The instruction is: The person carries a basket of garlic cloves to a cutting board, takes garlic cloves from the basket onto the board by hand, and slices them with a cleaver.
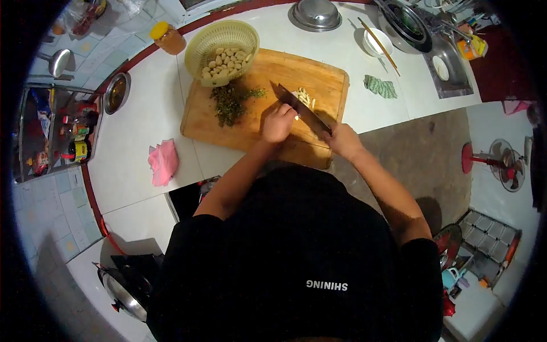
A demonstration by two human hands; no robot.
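My right hand [346, 141] is wrapped round the handle of a dark-bladed kitchen knife [308, 115], its blade slanting up and left across the wooden cutting board [233, 132]. Close against the blade, my left hand [279, 122] has its fingers curled down on the board. A small pale piece of food [296, 117] peeks out at its fingertips, mostly hidden. Beyond the blade lies a little heap of pale cut strips [306, 98]. Chopped dark green herbs [229, 107] are piled on the board's left half.
A yellow plastic colander [194, 48] holding small pale rounded pieces stands at the board's far-left corner. Around it are a yellow-lidded jar [168, 39], a metal bowl [316, 14], a white bowl [373, 41] with chopsticks, a green cloth [380, 86] and a pink cloth [163, 163].
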